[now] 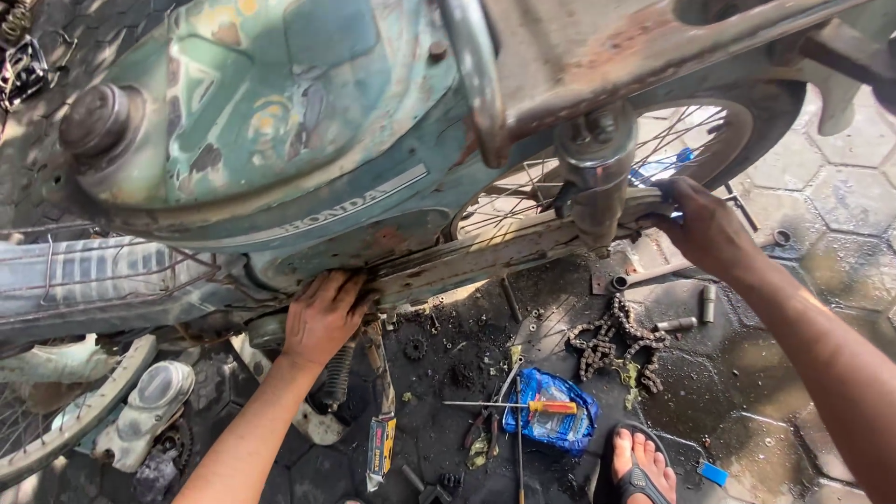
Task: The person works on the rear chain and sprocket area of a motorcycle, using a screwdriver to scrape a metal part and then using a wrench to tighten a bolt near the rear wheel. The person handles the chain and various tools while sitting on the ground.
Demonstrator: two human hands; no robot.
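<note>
An old teal motorbike (280, 140) with worn paint fills the upper view. My left hand (322, 317) presses against the front end of its rusty pale chain cover (485, 252), fingers curled on the edge. My right hand (705, 229) grips the rear end of the same cover beside the spoked rear wheel (672, 140). A chrome shock absorber (595, 177) hangs between my hands.
On the oily ground lie a drive chain (616, 345), a small sprocket (414, 348), a yellow-handled screwdriver (523, 406) on a blue bag (553, 420), socket pieces (707, 303) and a grey engine cover (149, 411). My sandalled foot (642, 464) stands at the bottom.
</note>
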